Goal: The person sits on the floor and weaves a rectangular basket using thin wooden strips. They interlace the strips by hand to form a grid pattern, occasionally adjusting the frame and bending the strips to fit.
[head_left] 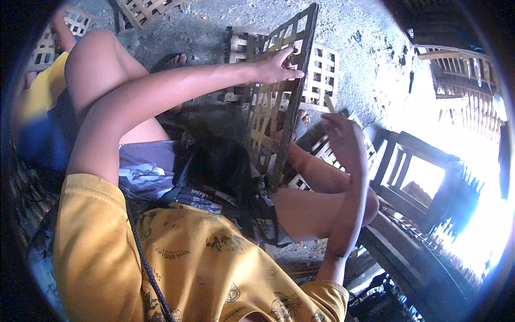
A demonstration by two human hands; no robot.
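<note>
An upright lattice panel (292, 115) of woven pale slats with a dark edge stands between my legs. My left hand (273, 65) reaches across to its upper part, fingers bent at the slats and thumb by the dark edge; part of the grip is hidden. To the right of the panel, my right hand (343, 134) is raised above my knee, somewhat blurred. A short pale stick (329, 104) juts up from its closed fingers. Another slatted lattice (326, 72) lies on the ground behind the upright panel.
More slatted pieces (142, 12) lie at the far left. Close on my left sits another person in yellow and blue (51, 80). A dark wooden frame like a bench (394, 161) stands at the right, before a bright opening. Rough grey ground (370, 80) stretches ahead.
</note>
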